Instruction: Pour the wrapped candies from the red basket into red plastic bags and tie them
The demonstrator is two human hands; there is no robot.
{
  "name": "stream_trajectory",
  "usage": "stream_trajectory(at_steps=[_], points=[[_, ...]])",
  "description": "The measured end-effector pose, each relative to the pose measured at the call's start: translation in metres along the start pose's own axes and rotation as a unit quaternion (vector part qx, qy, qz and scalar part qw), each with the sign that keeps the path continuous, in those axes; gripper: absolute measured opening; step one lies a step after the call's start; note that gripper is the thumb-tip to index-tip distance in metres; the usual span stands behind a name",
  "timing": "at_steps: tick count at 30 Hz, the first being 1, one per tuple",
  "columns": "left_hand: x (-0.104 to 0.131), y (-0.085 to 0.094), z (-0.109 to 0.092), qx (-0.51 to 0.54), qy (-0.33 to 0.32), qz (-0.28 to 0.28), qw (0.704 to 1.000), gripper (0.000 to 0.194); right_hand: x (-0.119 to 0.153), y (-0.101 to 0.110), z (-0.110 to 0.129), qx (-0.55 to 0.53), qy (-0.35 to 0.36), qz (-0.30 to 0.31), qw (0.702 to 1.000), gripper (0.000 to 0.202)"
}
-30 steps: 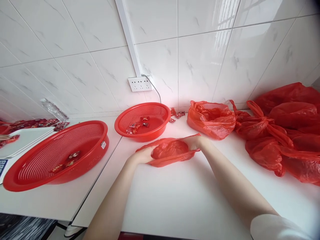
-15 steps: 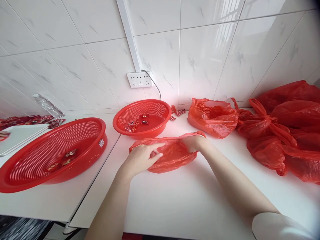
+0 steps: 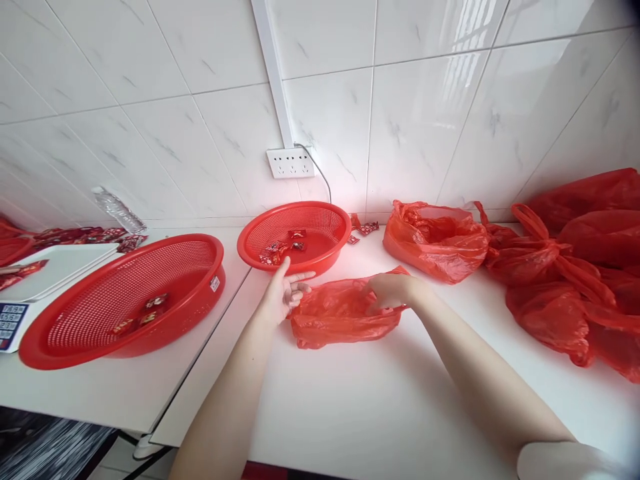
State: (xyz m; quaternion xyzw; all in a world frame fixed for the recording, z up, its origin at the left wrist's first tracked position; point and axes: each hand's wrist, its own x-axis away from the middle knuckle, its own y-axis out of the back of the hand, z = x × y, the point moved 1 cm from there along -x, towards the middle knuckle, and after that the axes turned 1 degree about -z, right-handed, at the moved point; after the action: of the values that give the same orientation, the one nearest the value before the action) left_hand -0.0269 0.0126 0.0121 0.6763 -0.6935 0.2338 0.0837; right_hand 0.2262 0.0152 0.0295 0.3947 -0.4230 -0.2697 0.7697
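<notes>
A red plastic bag [image 3: 345, 327] lies on the white table in front of me with its mouth open upward. My left hand [image 3: 284, 297] is at the bag's left edge, thumb raised and index finger stretched out, the other fingers loosely bent. Into the right side of the mouth reaches my right hand [image 3: 393, 292]; its visible fingers are spread inside, and the fingertips are partly hidden by the film. Just behind the bag, a round red mesh basket [image 3: 327, 257] holds several small wrapped packets [image 3: 297, 235].
A larger red basket [image 3: 200, 267] with a few packets stands at left, beside a white tray [image 3: 75, 263] and a clear plastic container [image 3: 119, 210]. Another open red bag [image 3: 435, 250] and several tied red bags [image 3: 550, 293] lie right. A power socket [image 3: 291, 163] is on the tiled wall.
My left hand has turned upward and drawn back to the bag's left edge. The bag's mouth has changed shape. My view has shifted slightly left.
</notes>
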Motion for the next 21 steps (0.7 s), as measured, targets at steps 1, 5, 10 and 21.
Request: stream_trajectory(at_steps=[1,5,10,21], points=[[-0.005,0.002,0.001,0.049,0.034,-0.008,0.998,0.074,0.001,0.0,0.001,-0.013,0.01,-0.012,1.0,0.037],[-0.011,0.005,0.002,0.152,0.055,-0.021,0.987,0.068,0.008,0.002,0.008,-0.004,0.024,-0.049,0.998,0.024],[-0.013,0.002,0.008,0.236,-0.014,-0.009,0.972,0.034,0.018,0.005,0.016,-0.008,0.01,-0.105,0.994,0.016],[-0.009,-0.006,0.011,0.223,-0.098,-0.013,0.97,0.02,0.032,0.014,0.021,-0.037,0.022,-0.156,0.987,0.03]])
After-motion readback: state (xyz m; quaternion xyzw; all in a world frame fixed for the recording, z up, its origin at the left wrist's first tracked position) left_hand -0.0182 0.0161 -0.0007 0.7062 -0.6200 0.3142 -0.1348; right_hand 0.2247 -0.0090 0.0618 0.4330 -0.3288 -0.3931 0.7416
